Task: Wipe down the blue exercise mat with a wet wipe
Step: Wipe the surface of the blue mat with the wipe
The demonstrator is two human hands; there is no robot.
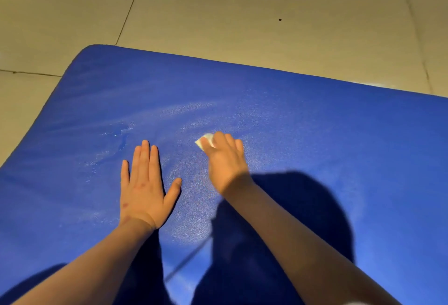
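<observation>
Floor (218,13): pale tiles with dark joints, across the top of the frame and down the left edge. The mat lies directly on them.

Mat (339,135): blue and spread flat, so its whole face can be reached. It fills the middle and bottom of the frame, with a rounded corner at upper left.

Wet patch (121,135): droplets and pale streaks left of centre, just above the left hand. They suggest this stretch has already been wiped, while the right side of the mat shows no such marks.

Left hand (143,188): lies palm down on the mat, left of centre. The fingers are straight and close together, the thumb is spread, and it holds nothing. It is probably there to pin the mat and take the person's weight during the wiping.

Wipe (205,141): a small white wad at centre frame, touching the mat. Only its upper left edge shows past the fingers. It looks bunched up, likely to give a firmer rubbing pad.

Right hand (226,161): just right of the wipe, with the fingers curled over it and pressing it down onto the mat. The hand is slightly blurred. It is well apart from the left hand.

Shadow (303,207): a dark shape on the mat at lower right, beneath the right forearm.

Writing: no brand, label or lettering can be read on the mat, wipe or floor.
</observation>
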